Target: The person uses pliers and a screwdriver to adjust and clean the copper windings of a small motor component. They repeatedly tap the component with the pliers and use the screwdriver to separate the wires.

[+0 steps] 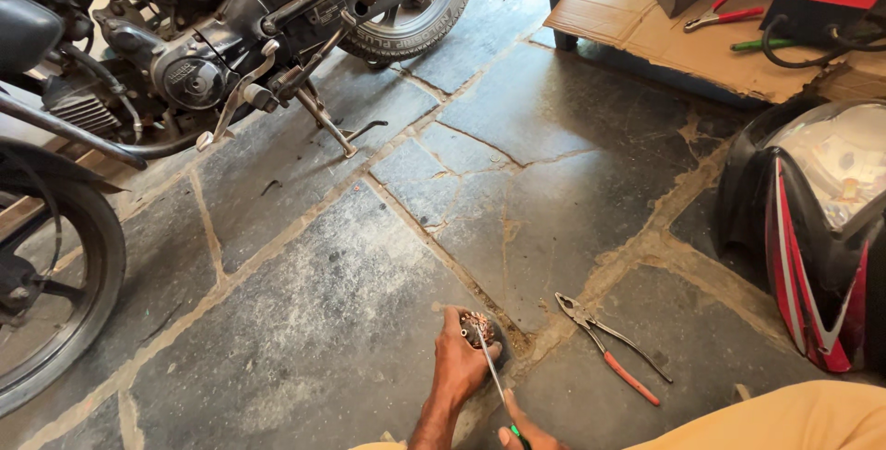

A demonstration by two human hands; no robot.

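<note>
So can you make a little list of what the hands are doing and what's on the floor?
left hand: presses a small round part with copper windings onto the stone floor
right hand: holds a green-handled screwdriver, tip at the part
beside them: pliers with one red handle, lying on the floor
behind: motorcycle on its stand
right edge: black and red fairing

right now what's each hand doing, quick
Left hand: closed around a small round coil part on the stone floor.
Right hand: closed on a screwdriver, tip at the part.
</note>
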